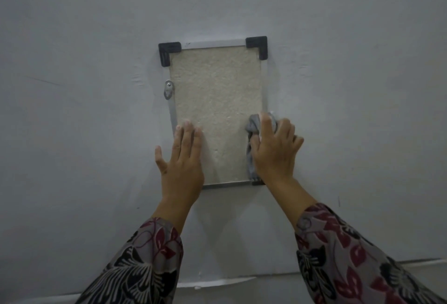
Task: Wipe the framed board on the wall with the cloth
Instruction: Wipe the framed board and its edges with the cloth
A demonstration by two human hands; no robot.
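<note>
A framed board (pixel 217 90) hangs on the grey wall: a beige textured panel in a thin metal frame with black corner caps at the top. My left hand (pixel 182 158) lies flat against its lower left part, fingers spread, covering that corner. My right hand (pixel 275 148) presses a crumpled grey cloth (pixel 251 156) onto the board's lower right edge. Part of the cloth hangs down below my palm toward the bottom right corner.
A small metal hanger bracket (pixel 168 89) sits on the frame's left side. The wall (pixel 350 85) around the board is plain grey. Along the bottom runs the joint between wall and floor (pixel 242 277). Patterned sleeves cover both forearms.
</note>
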